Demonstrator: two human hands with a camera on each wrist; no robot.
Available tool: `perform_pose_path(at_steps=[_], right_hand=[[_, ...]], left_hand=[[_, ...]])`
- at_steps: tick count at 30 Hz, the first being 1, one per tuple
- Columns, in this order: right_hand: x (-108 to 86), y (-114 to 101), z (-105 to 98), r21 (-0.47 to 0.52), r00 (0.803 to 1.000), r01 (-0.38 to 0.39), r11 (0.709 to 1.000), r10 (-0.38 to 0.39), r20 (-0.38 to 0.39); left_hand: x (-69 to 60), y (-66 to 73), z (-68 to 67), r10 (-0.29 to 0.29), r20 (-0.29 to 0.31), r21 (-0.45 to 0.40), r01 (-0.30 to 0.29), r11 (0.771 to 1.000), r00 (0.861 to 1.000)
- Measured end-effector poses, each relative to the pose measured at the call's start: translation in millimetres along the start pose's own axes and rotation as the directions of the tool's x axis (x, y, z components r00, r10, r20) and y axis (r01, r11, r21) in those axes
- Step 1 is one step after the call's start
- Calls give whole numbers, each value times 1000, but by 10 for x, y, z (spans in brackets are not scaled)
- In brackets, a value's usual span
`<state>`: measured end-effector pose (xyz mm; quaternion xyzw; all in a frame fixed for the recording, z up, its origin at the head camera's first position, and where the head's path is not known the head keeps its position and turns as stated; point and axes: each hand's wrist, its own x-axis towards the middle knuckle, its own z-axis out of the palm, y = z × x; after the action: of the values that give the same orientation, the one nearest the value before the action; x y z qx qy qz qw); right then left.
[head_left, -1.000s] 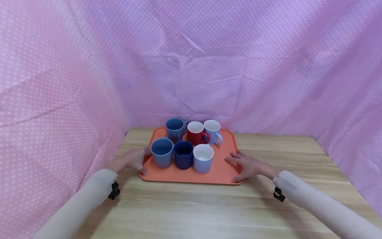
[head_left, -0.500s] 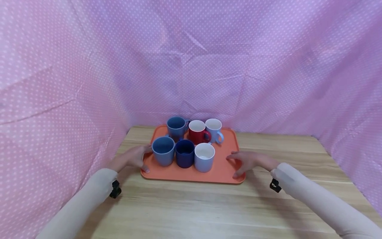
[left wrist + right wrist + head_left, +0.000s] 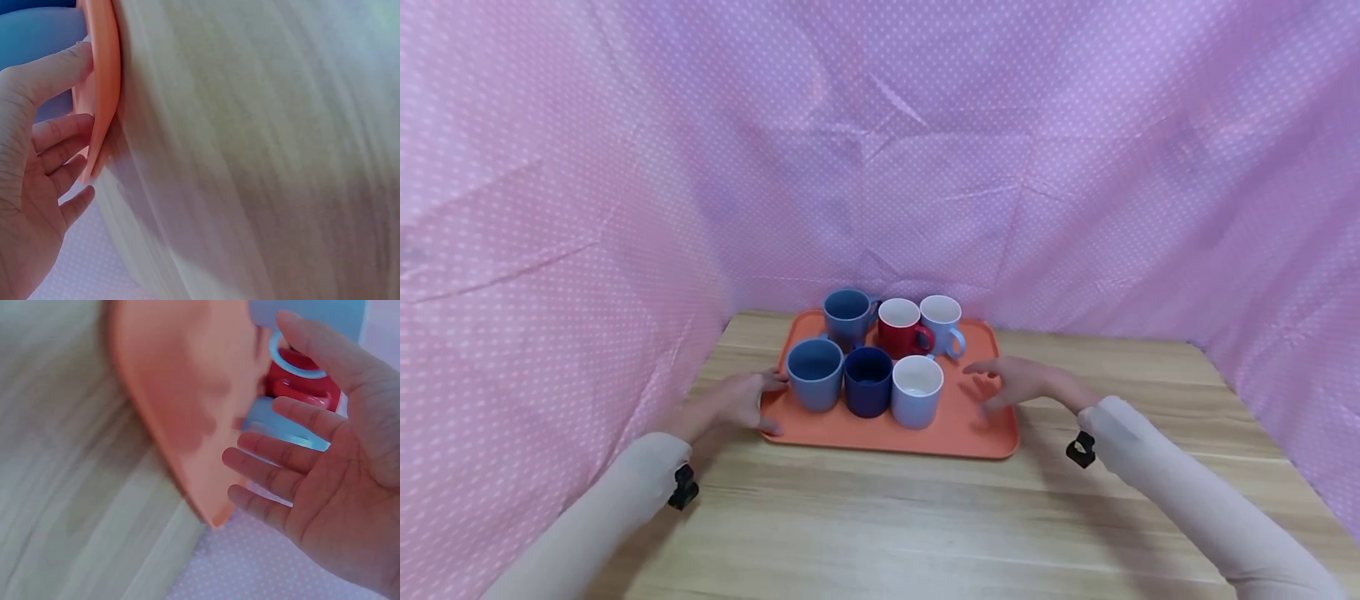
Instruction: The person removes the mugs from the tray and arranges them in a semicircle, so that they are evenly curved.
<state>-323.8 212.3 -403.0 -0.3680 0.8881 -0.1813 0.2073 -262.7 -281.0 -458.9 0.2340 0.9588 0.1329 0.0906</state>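
An orange tray (image 3: 970, 433) bears several mugs in two rows. In front stand a grey-blue mug (image 3: 815, 387), a navy mug (image 3: 868, 392) and a pale mug with white inside (image 3: 915, 404). Behind them are another grey-blue mug (image 3: 846, 325), a red mug (image 3: 898, 335) and a light blue mug (image 3: 937, 329) with its handle outward. My left hand (image 3: 745, 400) touches the tray's left rim with loosely spread fingers, beside the front grey-blue mug. Over the tray's right part hovers my right hand (image 3: 1018, 382), its fingers extended and apart from the mugs.
The tray lies on a wooden table (image 3: 850, 517), near its far edge. Pink dotted cloth (image 3: 925, 167) hangs behind the table and along both sides. A black wrist band (image 3: 1081, 450) sits on each sleeve.
My right hand has come off the tray's right rim and risen over the tray. The left hand stays at the left rim. Tray and mugs keep their arrangement while the head view shifts slightly.
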Motion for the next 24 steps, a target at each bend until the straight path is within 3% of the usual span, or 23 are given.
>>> perform_pose_path(at_steps=[5,8,13,16,24], right_hand=[[78,10,-122,117,994,96,989,-88,-67],[148,-33,-167,153,991,124,980,-114,-70],[272,-171,-219,122,975,211,970,-201,-90],[339,-294,-227,92,973,221,971,-213,-91],[433,-496,-206,99,961,276,956,-276,-18]], left_hand=[[22,7,26,18,-21,16,-18,1000,1000],[9,4,25,3,-18,-4,-3,1000,1000],[7,28,2,-1,-13,-50,0,999,1000],[1,44,-37,4,-6,-64,-5,998,1000],[39,68,-51,-22,48,-73,25,997,999]])
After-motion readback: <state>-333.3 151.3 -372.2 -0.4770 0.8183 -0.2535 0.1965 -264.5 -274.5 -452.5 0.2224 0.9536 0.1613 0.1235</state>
